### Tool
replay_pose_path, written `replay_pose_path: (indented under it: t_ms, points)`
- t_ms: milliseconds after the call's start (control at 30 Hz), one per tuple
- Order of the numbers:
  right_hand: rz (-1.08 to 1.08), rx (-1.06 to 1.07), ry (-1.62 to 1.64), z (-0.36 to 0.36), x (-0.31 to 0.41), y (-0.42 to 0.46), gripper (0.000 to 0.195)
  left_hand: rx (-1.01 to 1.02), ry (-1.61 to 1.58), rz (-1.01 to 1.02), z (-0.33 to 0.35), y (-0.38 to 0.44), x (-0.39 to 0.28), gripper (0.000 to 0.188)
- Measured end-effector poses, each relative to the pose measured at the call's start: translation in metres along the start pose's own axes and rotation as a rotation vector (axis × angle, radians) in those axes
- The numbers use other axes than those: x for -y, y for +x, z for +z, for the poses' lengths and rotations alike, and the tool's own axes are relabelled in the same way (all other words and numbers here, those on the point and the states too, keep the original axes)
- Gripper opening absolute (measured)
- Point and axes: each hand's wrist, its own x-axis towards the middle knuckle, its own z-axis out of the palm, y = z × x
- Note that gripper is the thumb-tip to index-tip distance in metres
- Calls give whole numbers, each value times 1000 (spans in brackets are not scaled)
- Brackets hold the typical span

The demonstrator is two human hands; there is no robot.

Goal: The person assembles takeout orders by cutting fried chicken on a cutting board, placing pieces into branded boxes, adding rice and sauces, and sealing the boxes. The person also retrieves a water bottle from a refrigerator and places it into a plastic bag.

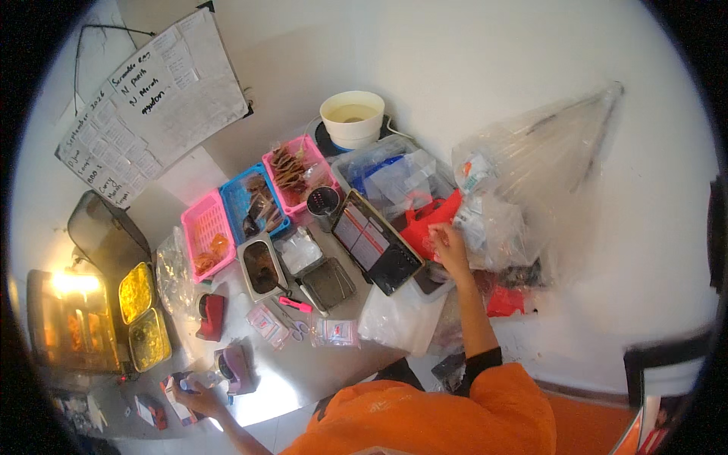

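My left hand (pixel 196 398) is low at the left, its fingers on a small item at a patterned box (pixel 181 405); blur hides whether it grips it. Beside it on the metal table stands a purple tape dispenser (pixel 239 369), with a red tape dispenser (pixel 211 318) beyond. My right hand (pixel 450 247) reaches over a red bag (pixel 424 226), fingers bent; I cannot tell whether they hold the bag. To its left a tablet (pixel 375 242) in a dark case leans tilted. Clear plastic bags (pixel 404 318) lie below the tablet.
Pink and blue baskets (pixel 206 236) hold packets. Nearer are a metal food pan (pixel 263 267), scissors (pixel 297 329), a pink highlighter (pixel 295 304) and small packets (pixel 335 332). A lit display case (pixel 74 324) stands left; a large plastic bag (pixel 540 170) hangs right.
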Motion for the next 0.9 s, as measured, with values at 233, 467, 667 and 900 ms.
replay_pose_path:
  t_ms: [233, 467, 667, 900]
  points:
    - [-372, -33, -797, 62, -41, 107, 31, 377, -284, 81, -24, -44, -132, 36]
    - [-282, 140, -591, 42, -32, 158, 16, 934, -396, 140, -35, -97, -183, 36]
    - [-231, 736, 248, 54, 142, 21, 12, 1125, -1166, -663, -21, -103, -233, 49]
    - [-876, 1226, -94, 107, 95, -101, 13, 1315, -1534, -952, -32, -92, -309, 43]
